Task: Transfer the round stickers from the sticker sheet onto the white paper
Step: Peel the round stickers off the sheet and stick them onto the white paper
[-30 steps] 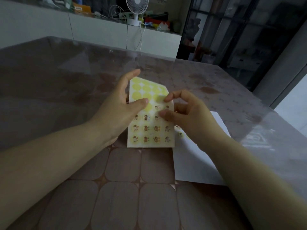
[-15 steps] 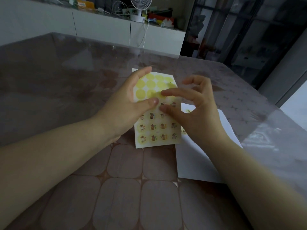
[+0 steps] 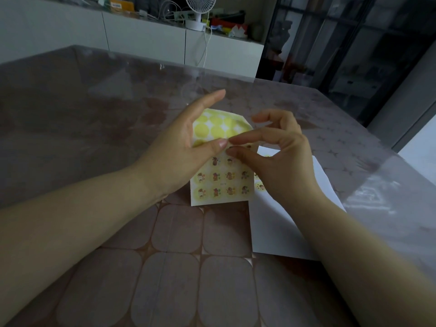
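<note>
The yellow sticker sheet (image 3: 221,182) lies at the table's middle, its far end curled up. Bare yellow circles fill its upper rows and round cartoon stickers its lower rows. My left hand (image 3: 179,156) holds the sheet's left side, thumb pressed on its face and fingers behind the raised end. My right hand (image 3: 276,156) pinches with thumb and forefinger at a sticker near the sheet's middle, other fingers curled above. The white paper (image 3: 278,230) lies to the right, partly under my right arm. A few stickers (image 3: 259,186) show on it beside my right hand.
A brown patterned table (image 3: 165,267) under a clear cover fills the view. White cabinets (image 3: 146,38) stand behind it with a small fan (image 3: 199,10), cables and clutter on top. A dark shelving unit (image 3: 342,43) stands at the back right.
My left hand bent the sheet's far end up more. My right thumb and forefinger closed together at a sticker in the sheet's middle.
</note>
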`<state>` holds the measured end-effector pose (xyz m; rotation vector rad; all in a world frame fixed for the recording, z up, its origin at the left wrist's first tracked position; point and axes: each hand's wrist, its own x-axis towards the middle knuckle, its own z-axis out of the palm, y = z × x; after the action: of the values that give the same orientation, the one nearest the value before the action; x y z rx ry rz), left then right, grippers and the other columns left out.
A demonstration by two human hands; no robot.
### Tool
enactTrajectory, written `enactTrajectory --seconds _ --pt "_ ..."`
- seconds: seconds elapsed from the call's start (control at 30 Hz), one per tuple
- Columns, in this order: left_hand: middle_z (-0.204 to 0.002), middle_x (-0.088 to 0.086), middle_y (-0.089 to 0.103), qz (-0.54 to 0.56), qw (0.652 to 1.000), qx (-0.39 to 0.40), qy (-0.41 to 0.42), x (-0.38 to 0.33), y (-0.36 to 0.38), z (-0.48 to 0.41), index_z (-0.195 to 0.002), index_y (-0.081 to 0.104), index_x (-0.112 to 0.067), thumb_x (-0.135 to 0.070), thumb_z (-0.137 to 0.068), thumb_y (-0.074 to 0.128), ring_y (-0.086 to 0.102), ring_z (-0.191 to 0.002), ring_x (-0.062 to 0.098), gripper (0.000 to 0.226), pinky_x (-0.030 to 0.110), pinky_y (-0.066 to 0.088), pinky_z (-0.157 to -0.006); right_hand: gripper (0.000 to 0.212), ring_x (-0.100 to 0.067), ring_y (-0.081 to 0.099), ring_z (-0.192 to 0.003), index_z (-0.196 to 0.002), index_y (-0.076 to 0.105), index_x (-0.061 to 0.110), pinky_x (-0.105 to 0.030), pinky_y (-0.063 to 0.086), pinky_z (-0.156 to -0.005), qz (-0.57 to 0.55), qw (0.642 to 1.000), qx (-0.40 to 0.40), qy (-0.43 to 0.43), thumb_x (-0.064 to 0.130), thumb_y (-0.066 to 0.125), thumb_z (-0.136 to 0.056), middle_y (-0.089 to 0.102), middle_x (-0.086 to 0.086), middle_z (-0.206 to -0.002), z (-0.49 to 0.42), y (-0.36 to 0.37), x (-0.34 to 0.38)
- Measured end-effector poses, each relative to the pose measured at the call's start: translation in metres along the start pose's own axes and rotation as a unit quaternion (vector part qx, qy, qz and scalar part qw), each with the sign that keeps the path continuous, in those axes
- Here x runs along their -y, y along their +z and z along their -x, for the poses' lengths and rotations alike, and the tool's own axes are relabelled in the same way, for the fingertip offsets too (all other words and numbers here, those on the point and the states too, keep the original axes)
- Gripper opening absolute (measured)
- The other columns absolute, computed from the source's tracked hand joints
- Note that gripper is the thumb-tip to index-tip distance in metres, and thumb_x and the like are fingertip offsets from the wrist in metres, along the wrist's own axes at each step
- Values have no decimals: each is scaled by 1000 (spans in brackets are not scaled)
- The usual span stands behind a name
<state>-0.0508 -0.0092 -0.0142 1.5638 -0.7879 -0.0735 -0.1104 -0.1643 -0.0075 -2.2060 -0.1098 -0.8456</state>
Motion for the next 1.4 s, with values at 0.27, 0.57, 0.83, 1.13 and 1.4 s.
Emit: enactTrajectory --seconds 0.27,0.57,0.83,1.13,1.4 --pt "-132 -5 53 24 999 -24 -8 -1 0 -1 -134 42 -34 -20 -75 66 57 -117 10 65 38 46 -102 24 -9 48 -110 -78 66 42 -29 44 -95 -21 1000 -1 -13 25 80 -68 49 13 -112 0 -2 -1" --pt "-145 -7 44 15 1000 -5 6 0 -2 -1 -136 40 -42 -24 -78 66 46 -130 27 65 47 38 -108 24 -8 43 -113 -77 64 46 -26 41 -95 -17 1000 -2 1 30 79 -67 44 19 -115 0 -4 -1" --pt "-136 -1 52 49 997 -47 -21 0 1 -1 -133 47 -31 -16 -81 68 52 -124 17 58 42 44 -105 16 -20 46 -108 -82 67 39 -50 44 -88 24 995 -36 -91 30 75 -71 41 22 -113 3 1 2" --pt "-136 1 53 41 998 -56 -12 1 2 -2 -129 50 -33 -25 -75 67 49 -128 21 57 44 41 -107 18 -19 47 -106 -80 67 39 -49 43 -90 12 996 -33 -80 27 77 -70 43 24 -110 2 1 1" --pt "-138 2 51 66 995 -69 -41 3 -1 -3 -127 51 -38 -25 -75 70 49 -128 23 56 43 44 -103 18 -11 48 -108 -78 65 39 -35 41 -96 2 997 -27 -74 31 78 -69 46 19 -111 1 0 -1"
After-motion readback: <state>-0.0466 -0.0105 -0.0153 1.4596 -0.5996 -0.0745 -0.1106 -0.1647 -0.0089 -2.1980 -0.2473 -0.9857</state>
